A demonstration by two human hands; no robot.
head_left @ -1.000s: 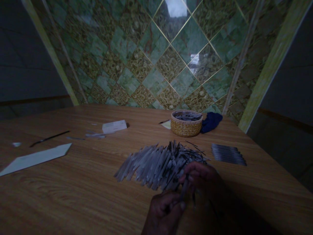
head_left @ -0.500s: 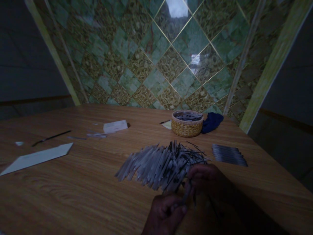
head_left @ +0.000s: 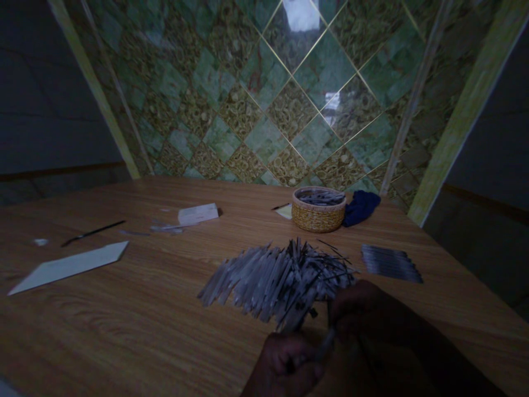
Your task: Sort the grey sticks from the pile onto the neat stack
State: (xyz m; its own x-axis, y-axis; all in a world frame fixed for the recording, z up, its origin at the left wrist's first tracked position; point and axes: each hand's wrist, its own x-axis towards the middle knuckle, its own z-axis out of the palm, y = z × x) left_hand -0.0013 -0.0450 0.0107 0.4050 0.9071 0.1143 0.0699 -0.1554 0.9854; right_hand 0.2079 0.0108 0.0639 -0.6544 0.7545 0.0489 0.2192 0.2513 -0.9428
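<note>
My left hand (head_left: 289,361) is closed round one end of a slim, pale plastic sleeve (head_left: 326,343) near the table's front. The fingers of my right hand (head_left: 363,309) pinch together at the sleeve's upper end; shadow hides most of them. A thin dark stick (head_left: 329,311) shows beside those fingertips, and I cannot tell whether it is held. Just beyond both hands lies a wide pile of similar slim sleeves (head_left: 256,281), with dark thin sticks jumbled in on its right side. A small dark piece (head_left: 313,312) lies at the pile's near edge.
A neat row of sleeves (head_left: 390,263) lies at the right. Behind the pile stand a woven basket (head_left: 318,216) of sleeves and a dark blue cloth (head_left: 361,208). Leftward are a white box (head_left: 198,214), a pale flat strip (head_left: 74,266) and a dark thin tool (head_left: 93,233).
My right hand has moved slightly right and down, and my left hand a little down. The sleeve between them now lies more slanted. The whole view has shifted slightly.
</note>
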